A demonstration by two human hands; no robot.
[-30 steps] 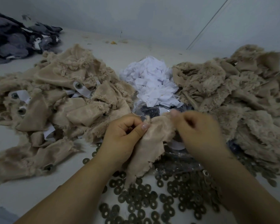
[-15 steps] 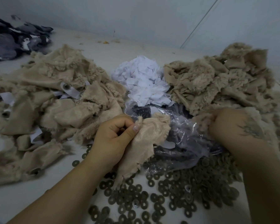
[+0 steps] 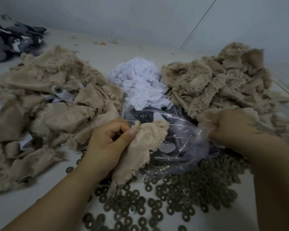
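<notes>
My left hand (image 3: 107, 144) pinches a beige fuzzy fabric piece (image 3: 145, 147) between thumb and curled fingers, its raw edge hanging toward me. Off to the right, my right hand (image 3: 232, 130) sits blurred at the near edge of the right beige fabric pile (image 3: 215, 87), fingers curled into the fuzzy scraps there; what it holds is unclear. Between my hands lies a clear plastic bag (image 3: 182, 139) of dark parts. Several dark ring washers (image 3: 157, 205) are scattered on the white table in front of me.
A left pile of beige pieces (image 3: 48, 100) carries white tabs and metal snaps. White fabric scraps (image 3: 140, 85) are heaped at the centre back. Dark grey cloth (image 3: 10, 40) lies at the far left. The wall rises close behind the table (image 3: 15, 205).
My right hand let go of the piece and moved right to the edge of the right pile, where it stays. The left hand keeps its pinch on the piece.
</notes>
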